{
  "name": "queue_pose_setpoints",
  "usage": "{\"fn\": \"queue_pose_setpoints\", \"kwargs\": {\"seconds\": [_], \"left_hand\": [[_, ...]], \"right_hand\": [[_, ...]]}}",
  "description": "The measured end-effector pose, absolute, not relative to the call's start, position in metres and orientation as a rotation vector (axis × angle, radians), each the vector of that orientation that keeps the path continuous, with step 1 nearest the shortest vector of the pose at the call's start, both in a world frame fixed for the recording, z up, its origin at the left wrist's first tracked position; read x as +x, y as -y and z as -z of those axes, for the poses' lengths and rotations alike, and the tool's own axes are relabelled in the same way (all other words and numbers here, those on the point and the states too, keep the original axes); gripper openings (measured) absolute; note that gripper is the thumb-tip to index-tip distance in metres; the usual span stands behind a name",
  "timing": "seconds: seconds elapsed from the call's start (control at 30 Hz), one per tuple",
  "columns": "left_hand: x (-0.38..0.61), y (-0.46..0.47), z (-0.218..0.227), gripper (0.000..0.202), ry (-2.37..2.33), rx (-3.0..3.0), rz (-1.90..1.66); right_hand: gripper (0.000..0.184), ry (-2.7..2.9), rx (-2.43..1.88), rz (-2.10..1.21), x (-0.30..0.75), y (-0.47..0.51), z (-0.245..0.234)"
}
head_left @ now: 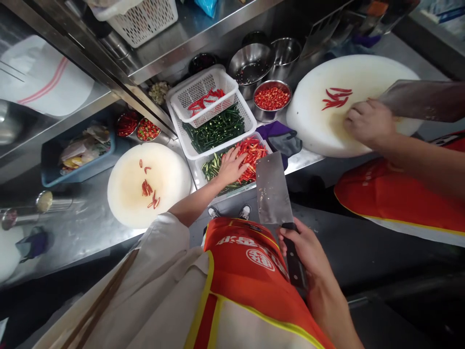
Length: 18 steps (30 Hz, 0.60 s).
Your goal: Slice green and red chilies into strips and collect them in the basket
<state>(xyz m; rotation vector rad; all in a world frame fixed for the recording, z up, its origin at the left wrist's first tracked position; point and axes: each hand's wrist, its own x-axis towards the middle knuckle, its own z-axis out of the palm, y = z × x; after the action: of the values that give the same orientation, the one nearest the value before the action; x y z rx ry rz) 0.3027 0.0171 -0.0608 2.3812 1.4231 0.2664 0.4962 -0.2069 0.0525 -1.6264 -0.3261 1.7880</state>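
My left hand (pixel 231 167) lies with fingers spread on cut red chilies (pixel 255 151) in a clear tub (pixel 236 192). Cut green chilies (pixel 211 167) fill the left part of the same tub. My right hand (pixel 300 247) grips the black handle of a cleaver (pixel 274 189), its broad blade raised in front of my apron, right of the tub. Small bits stick to the blade. To the left, a round white cutting board (pixel 123 194) carries a few pieces of red chili (pixel 147 188).
Behind the tub stand a white basket of green chilies (pixel 218 131) and a smaller basket (pixel 178 104) with red ones. A steel bowl (pixel 268 115) holds chopped chili. At right, a co-worker's hand (pixel 370 121) and cleaver (pixel 425 99) are over another board (pixel 308 116).
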Motion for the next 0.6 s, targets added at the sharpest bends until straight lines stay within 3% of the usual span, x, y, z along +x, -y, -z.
{"fn": "queue_pose_setpoints", "kwargs": {"seconds": [0.3, 0.6], "left_hand": [[0.304, -0.002, 0.052, 0.062, -1.364, 2.487, -0.157], [0.332, -0.018, 0.063, 0.06, -1.354, 2.505, -0.103]], "right_hand": [[0.016, 0.4, -1.699, -1.67, 0.502, 0.212, -0.054], [0.018, 0.415, -1.688, -1.681, 0.497, 0.22, -0.054]]}}
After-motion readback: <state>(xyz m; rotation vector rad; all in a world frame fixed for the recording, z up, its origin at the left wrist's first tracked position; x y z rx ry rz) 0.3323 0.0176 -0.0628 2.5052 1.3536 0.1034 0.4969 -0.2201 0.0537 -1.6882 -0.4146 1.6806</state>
